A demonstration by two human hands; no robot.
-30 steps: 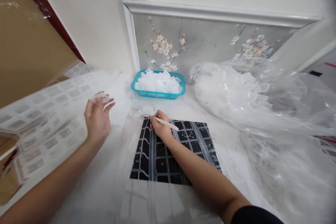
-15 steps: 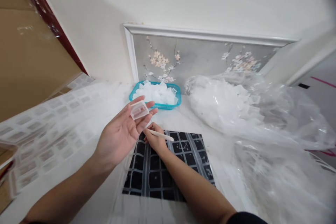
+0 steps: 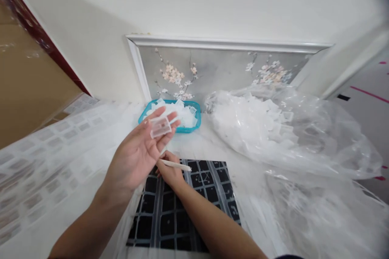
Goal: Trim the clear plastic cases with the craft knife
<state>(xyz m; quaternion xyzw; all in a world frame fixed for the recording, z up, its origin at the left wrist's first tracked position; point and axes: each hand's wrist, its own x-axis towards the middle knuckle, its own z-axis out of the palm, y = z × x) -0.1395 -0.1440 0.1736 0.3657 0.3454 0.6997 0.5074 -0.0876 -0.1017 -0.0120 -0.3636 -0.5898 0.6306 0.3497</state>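
Note:
My left hand (image 3: 141,149) is raised palm up and holds a small clear plastic box (image 3: 161,127) between thumb and fingers. Lower down, beyond the left wrist, my right hand (image 3: 170,172) is closed around a white pen-like stick (image 3: 179,165); its tip end is hidden behind the left hand. That hand is over a black sheet with a grey grid (image 3: 209,178), and the right forearm crosses the sheet. Behind the left fingertips stands a blue basket (image 3: 194,127) heaped with similar clear plastic pieces.
At the right lies a large clear plastic bag (image 3: 243,129) full of translucent pieces, with more crumpled plastic film (image 3: 319,210) in front of it. Rows of clear pieces (image 3: 54,170) cover the left side. A framed floral panel (image 3: 219,64) is at the back, and a cardboard box (image 3: 33,89) is far left.
The view has shifted, so the surroundings appear slightly lower and further left. The plastic box has turned a little in my left hand. My right hand keeps its grip on the stick.

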